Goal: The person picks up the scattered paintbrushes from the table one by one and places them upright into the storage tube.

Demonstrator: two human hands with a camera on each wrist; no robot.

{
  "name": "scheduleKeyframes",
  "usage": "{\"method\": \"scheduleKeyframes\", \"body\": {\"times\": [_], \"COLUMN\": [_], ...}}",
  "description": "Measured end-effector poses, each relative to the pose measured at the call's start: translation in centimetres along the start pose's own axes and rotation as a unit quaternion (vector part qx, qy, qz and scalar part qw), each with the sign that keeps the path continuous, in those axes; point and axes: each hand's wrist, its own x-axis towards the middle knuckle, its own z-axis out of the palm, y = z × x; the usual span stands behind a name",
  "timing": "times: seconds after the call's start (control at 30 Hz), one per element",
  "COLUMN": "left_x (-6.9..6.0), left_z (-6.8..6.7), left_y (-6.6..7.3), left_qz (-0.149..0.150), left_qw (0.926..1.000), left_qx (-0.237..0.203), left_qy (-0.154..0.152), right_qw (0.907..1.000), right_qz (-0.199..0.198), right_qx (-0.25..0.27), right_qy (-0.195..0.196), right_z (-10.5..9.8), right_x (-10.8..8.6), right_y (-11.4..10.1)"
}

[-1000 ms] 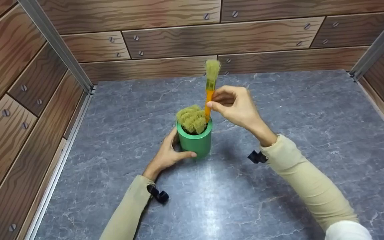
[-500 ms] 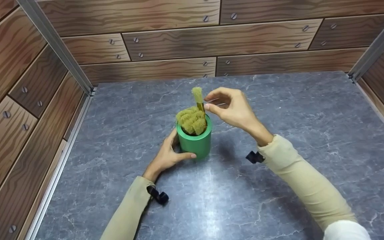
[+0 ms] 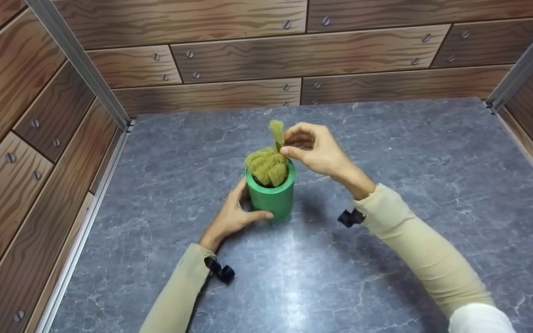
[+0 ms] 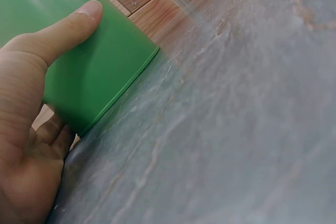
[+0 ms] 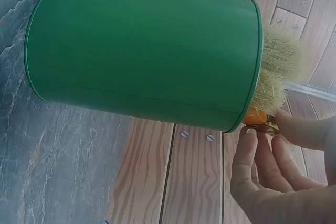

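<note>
A green cylindrical cup point(image 3: 272, 202) stands upright on the table, crowded with several bristle-tipped brushes point(image 3: 265, 165). My left hand point(image 3: 232, 213) holds the cup low on its left side, with the thumb point(image 4: 79, 27) across the front in the left wrist view. At the cup's right rim, my right hand point(image 3: 318, 149) pinches one paintbrush point(image 3: 276, 131) between thumb and fingers near its metal band. Its bristles point up above the others. In the right wrist view, a bit of the paintbrush's orange handle point(image 5: 255, 116) shows at the rim; the rest is hidden inside the cup.
The grey marbled tabletop point(image 3: 387, 194) spreads around both hands. Wood-patterned panels point(image 3: 238, 58) wall the back and sides, with metal posts point(image 3: 79, 64) in the corners. Black camera mounts point(image 3: 220, 270) sit on both wrists.
The paintbrush has gone down into the cup, its orange handle dropping below the rim. My right hand let its grasp loosen, then pinched the brush again higher up. The left hand stayed put.
</note>
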Motion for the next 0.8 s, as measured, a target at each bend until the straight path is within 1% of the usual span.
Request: {"method": "scheduleKeyframes", "body": {"times": [0.17, 0.33, 0.5, 0.63, 0.8], "left_x": [0.1, 0.0, 0.1, 0.1, 0.0], "left_z": [0.1, 0.1, -0.1, -0.1, 0.0], "left_y": [0.0, -0.1, 0.0, 0.0, 0.0], "left_qz": [0.006, -0.001, -0.002, -0.003, -0.01], "left_qw": [1.0, 1.0, 1.0, 1.0, 0.9999], "left_qx": [-0.004, 0.001, 0.004, 0.006, 0.007], "left_qy": [-0.001, 0.0, -0.002, -0.004, -0.001], "right_qw": [0.9998, 0.9997, 0.9992, 0.9989, 0.9987], "right_qz": [-0.014, -0.013, -0.021, -0.013, -0.009], "right_qx": [0.013, 0.019, 0.026, 0.013, -0.004], "right_qy": [-0.005, -0.012, -0.023, -0.043, -0.05], "right_z": [-0.1, -0.2, -0.3, -0.3, -0.4], "right_x": [-0.3, -0.6, -0.6, -0.8, -1.1], "right_y": [-0.1, -0.1, 0.3, 0.9, 1.4]}}
